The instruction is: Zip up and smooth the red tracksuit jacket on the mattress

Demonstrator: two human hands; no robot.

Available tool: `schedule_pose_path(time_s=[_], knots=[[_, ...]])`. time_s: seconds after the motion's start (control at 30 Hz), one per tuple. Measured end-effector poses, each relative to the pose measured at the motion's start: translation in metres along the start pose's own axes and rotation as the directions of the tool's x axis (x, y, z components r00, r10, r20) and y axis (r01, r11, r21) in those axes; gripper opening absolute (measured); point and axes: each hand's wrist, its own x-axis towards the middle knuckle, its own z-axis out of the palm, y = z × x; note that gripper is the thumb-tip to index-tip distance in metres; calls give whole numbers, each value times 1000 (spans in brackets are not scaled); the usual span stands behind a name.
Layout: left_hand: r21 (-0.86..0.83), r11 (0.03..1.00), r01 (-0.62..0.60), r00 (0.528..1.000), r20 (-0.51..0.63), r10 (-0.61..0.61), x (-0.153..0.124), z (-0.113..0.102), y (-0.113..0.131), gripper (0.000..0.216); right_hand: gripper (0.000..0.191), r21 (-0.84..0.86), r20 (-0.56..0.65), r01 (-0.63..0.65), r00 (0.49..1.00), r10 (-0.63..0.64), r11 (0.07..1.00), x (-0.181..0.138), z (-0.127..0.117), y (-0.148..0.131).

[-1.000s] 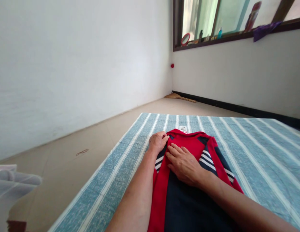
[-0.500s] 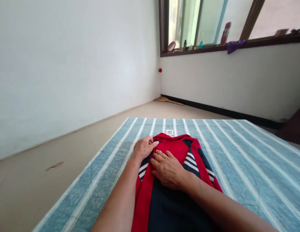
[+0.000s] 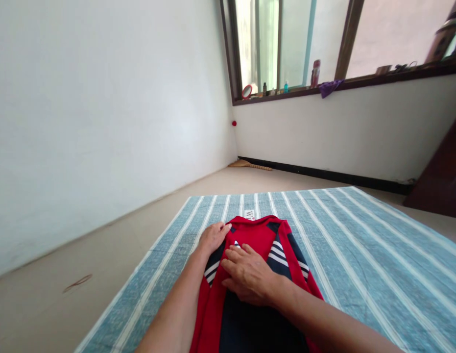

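A red and navy jacket [image 3: 250, 230] with white stripes on its shoulders and sleeves lies flat, its collar pointing away from me. At the left shoulder, beside the collar, my left hand [image 3: 213, 237] is closed on the jacket's edge; the undersides of its fingers are hidden. My right hand [image 3: 249, 274] lies palm down on the upper chest, fingers stretched out, holding nothing. A small white patch shows by its fingertips. Both forearms cover parts of the jacket's lower half.
Blue-and-white striped cloth [image 3: 348, 245] covers the surface under the jacket. A broom [image 3: 244, 163] lies in the floor corner. The window sill holds a round mirror [image 3: 247, 91], a bottle [image 3: 315, 73] and purple cloth [image 3: 329, 88]. A thin loop [image 3: 78, 283] lies on the floor at left.
The camera view has shifted, so the jacket and both hands appear lower and further left. My right hand has slid slightly down the chest, uncovering a small white patch. My left hand stays at the shoulder.
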Motion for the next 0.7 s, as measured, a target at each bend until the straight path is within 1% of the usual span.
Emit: schedule_pose_path(time_s=[0.07,0.17,0.23,0.3,0.4,0.43,0.47,0.5,0.57,0.63,0.7], knots=[[-47,999,9,1000,21,-8,3,-9,0,32,20,21,-23,-37,999,38,999,-16,-9,-4],[-70,997,45,999,-16,-46,2,-26,0,27,12,60,-83,-74,993,78,995,-50,-15,-8],[-60,997,50,997,-53,-53,-5,-35,2,26,15,63,-160,-63,985,72,996,-77,-13,-7],[-33,999,32,997,-68,-34,-18,-38,9,25,21,47,-252,-66,965,76,997,-102,-7,-2],[11,999,-32,999,-30,32,-46,-29,26,24,23,19,-407,-97,908,96,995,-131,0,13],[34,997,-62,998,2,62,-56,-23,32,26,22,29,-446,-116,887,117,993,-138,1,19],[85,992,-97,995,47,93,-65,-16,38,34,22,52,-476,-142,867,150,988,-142,1,26],[134,986,-104,990,105,90,-74,-9,44,47,22,85,-496,-171,847,191,982,-146,1,32],[211,975,-73,978,205,29,-87,4,53,69,25,170,-515,-240,805,293,956,-148,0,44],[258,965,-34,966,256,-34,-94,15,58,79,27,254,-511,-301,765,392,919,-147,0,54],[288,957,-22,964,261,-57,-98,22,59,82,29,322,-506,-347,724,470,881,-145,2,62]])
